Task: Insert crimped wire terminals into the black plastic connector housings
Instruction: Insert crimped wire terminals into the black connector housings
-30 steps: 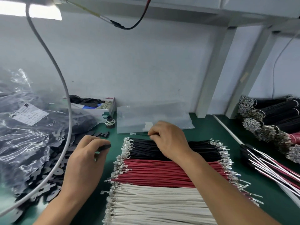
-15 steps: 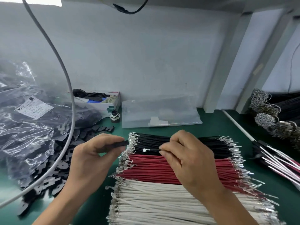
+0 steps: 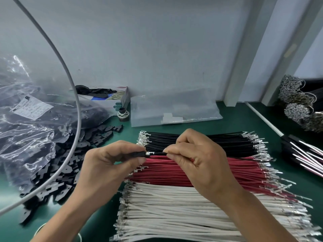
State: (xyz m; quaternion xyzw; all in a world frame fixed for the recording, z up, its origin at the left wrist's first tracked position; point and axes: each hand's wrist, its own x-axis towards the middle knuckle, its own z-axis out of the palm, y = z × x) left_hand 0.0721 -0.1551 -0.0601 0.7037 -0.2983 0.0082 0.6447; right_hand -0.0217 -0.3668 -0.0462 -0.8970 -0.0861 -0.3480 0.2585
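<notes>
My left hand (image 3: 111, 165) pinches a small black connector housing (image 3: 141, 154) between thumb and fingers. My right hand (image 3: 197, 161) pinches a single black wire (image 3: 158, 153) close to its metal terminal, whose tip meets the housing's opening. Both hands hover over flat rows of cut wires: black wires (image 3: 227, 142) at the back, red wires (image 3: 227, 173) in the middle, white wires (image 3: 174, 212) in front, all with crimped terminals at both ends. Loose black housings (image 3: 57, 173) lie heaped at the left.
A clear bag of black housings (image 3: 26, 123) fills the left. A grey cable (image 3: 73, 95) arcs across it. A small box (image 3: 111, 100) and an empty plastic bag (image 3: 174, 110) sit at the back wall. Wire bundles (image 3: 300, 105) and finished harnesses (image 3: 304, 158) lie right.
My right hand lifted one black wire from the row and brought it left. My left hand moved right with the housing, and the wire's terminal now meets it.
</notes>
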